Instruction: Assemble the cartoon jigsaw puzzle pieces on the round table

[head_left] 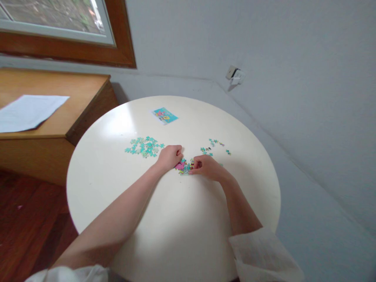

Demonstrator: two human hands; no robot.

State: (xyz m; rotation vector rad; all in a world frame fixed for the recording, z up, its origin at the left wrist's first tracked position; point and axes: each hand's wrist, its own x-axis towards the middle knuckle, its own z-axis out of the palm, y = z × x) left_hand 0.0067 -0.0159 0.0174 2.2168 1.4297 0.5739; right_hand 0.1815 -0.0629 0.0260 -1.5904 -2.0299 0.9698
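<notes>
A partly joined jigsaw puzzle (185,168), with pink, teal and yellow patches, lies flat on the round white table (123,207) between my two hands. My left hand (170,155) rests at its upper left edge with the fingers curled in; what they hold, if anything, is hidden. At the right edge of the puzzle, my right hand (204,166) has thumb and fingers pinched together, touching it. The fingers cover that edge, so I cannot make out what is in the pinch. The hand also covers part of the puzzle.
Loose teal pieces (144,147) form a pile left of my left hand. A few scattered pieces (212,142) lie beyond my right hand. Farther back is a small picture card (165,116). A wooden cabinet (88,100) with white paper (32,111) stands at left.
</notes>
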